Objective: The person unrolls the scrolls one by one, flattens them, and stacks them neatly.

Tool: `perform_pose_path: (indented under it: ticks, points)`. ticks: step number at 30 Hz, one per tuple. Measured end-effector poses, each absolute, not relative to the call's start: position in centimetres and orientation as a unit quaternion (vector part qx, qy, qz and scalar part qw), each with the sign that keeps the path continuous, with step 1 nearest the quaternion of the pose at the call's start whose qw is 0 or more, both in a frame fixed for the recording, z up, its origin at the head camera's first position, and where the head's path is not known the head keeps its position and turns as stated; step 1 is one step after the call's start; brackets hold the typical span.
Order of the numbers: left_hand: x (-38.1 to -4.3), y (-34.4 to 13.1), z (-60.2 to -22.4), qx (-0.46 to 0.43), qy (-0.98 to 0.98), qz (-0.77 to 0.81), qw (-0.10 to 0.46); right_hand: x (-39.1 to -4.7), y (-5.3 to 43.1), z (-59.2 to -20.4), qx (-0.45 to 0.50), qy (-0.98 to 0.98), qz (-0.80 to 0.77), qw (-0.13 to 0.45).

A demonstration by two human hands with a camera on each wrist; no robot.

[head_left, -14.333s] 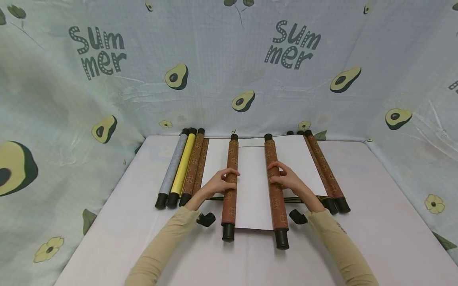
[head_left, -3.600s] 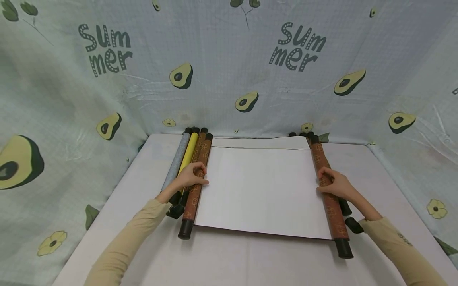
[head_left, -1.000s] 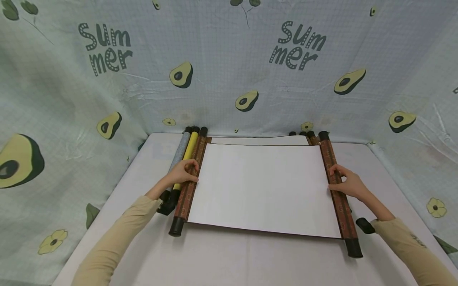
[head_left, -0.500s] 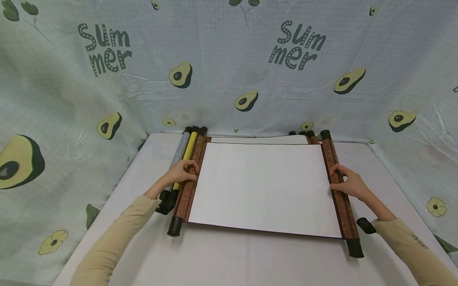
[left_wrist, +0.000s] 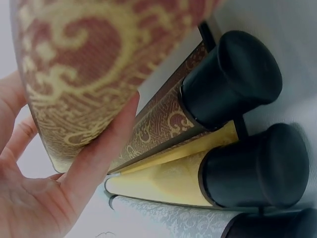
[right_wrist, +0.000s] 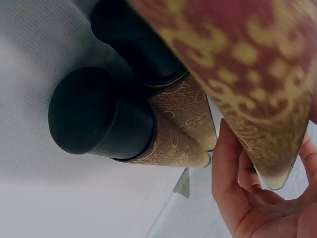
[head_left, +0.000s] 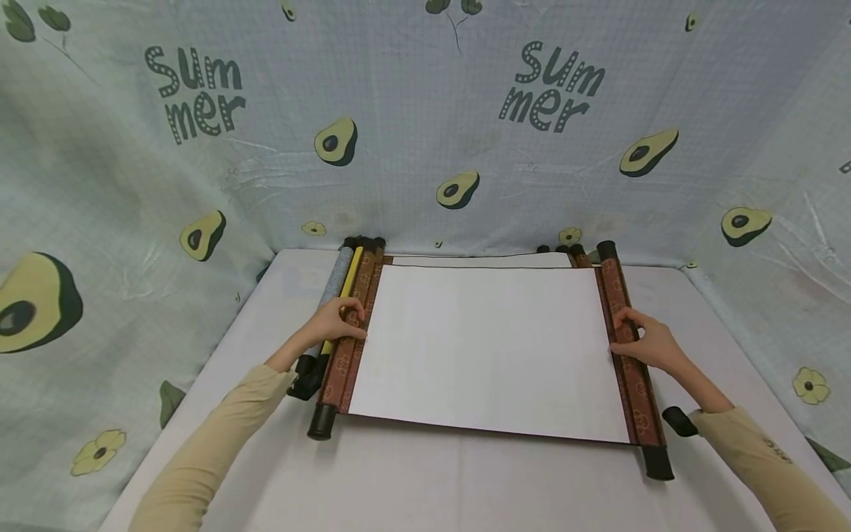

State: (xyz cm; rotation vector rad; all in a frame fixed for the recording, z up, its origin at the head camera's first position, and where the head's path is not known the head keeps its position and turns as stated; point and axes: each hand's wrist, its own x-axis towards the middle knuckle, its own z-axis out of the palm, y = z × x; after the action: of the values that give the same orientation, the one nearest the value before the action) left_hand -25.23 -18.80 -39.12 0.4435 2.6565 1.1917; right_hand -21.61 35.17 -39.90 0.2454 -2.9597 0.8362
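A scroll with brown, gold-patterned rollers and black end caps is stretched out, its white sheet (head_left: 488, 347) spread between my hands. My left hand (head_left: 332, 319) grips the left roller (head_left: 335, 380), thumb and fingers on either side of it. My right hand (head_left: 653, 343) holds the right roller (head_left: 643, 414) the same way. In the left wrist view, the gripped roller (left_wrist: 94, 64) stands over another brown scroll (left_wrist: 163, 116). In the right wrist view, the gripped right roller (right_wrist: 252, 64) hangs close above two more brown rollers (right_wrist: 171, 144). The sheet covers most of what lies beneath.
Left of the open scroll lie a yellow scroll (left_wrist: 163, 181) and a grey one (left_wrist: 173, 218). Behind it shows the white top of another sheet (head_left: 475, 261). A patterned cloth wall (head_left: 399, 96) rises at the table's back and sides.
Earlier the rollers stood close together with a narrow white strip between them. Both hands have since moved apart, widening the sheet. Over the last second they shift only slightly.
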Motion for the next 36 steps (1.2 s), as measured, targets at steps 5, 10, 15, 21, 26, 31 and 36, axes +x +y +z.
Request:
perform_pose_path:
  ticks: [5,10,15,21,26,31,36]
  points:
    - [-25.5,-19.2,-39.5,0.153,0.897,0.403,0.096,-21.6,35.4,-40.1,0.081,-0.958,0.271,0.042]
    - [-25.6,-19.4,-39.4,0.159,0.894,0.408,0.097,-21.4,35.8,-39.9,0.085,-0.956,0.277,0.045]
    - [-25.5,-19.5,-39.1,0.152,0.891,0.414,0.107,-21.3,36.0,-39.6,0.083,-0.956,0.278,0.037]
    - [-25.6,-19.5,-38.8,0.140,0.892,0.414,0.116,-21.2,36.3,-39.4,0.075,-0.956,0.283,0.027]
    - [-25.6,-19.6,-38.7,0.141,0.893,0.411,0.114,-21.2,36.7,-39.4,0.069,-0.956,0.284,0.025]
    - [-25.6,-19.6,-38.8,0.138,0.893,0.414,0.113,-21.3,37.1,-39.4,0.066,-0.956,0.284,0.023]
    - [-25.4,-19.8,-38.8,0.135,0.892,0.416,0.113,-21.1,37.4,-39.4,0.064,-0.953,0.297,0.020]
